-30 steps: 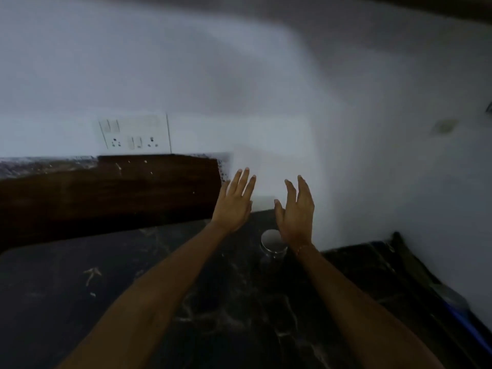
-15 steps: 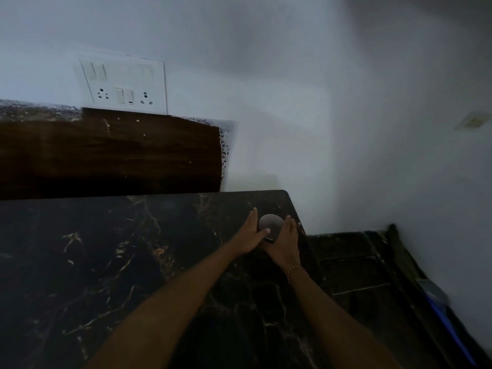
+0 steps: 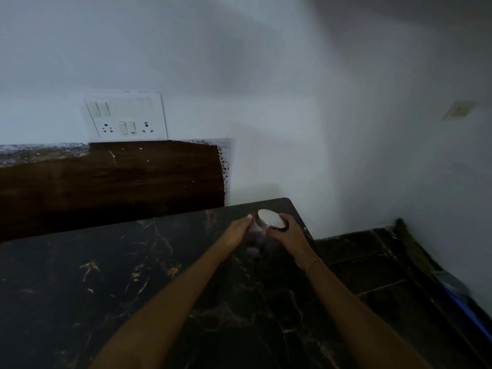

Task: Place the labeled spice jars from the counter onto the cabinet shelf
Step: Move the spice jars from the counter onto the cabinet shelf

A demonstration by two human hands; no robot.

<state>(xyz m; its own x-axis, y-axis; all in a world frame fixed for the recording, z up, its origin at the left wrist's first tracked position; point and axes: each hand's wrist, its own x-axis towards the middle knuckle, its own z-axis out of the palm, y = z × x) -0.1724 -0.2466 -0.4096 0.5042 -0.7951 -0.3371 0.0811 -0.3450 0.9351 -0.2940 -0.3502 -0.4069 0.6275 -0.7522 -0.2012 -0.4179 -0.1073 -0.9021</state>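
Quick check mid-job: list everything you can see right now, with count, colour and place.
jar: one, clear glass, silvery lid, near the counter's far right corner, held between both hands
counter: one, black marble with pale veins, foreground
backsplash panel: one, dark brown wood, behind the counter
switch and socket plate: one, white, on the wall above the panel
wall plate: one, small, pale, right wall
floor: dark tiles, lower right
left hand: one, against the jar's left side
right hand: one, wrapped round its right side, bracelet at the wrist
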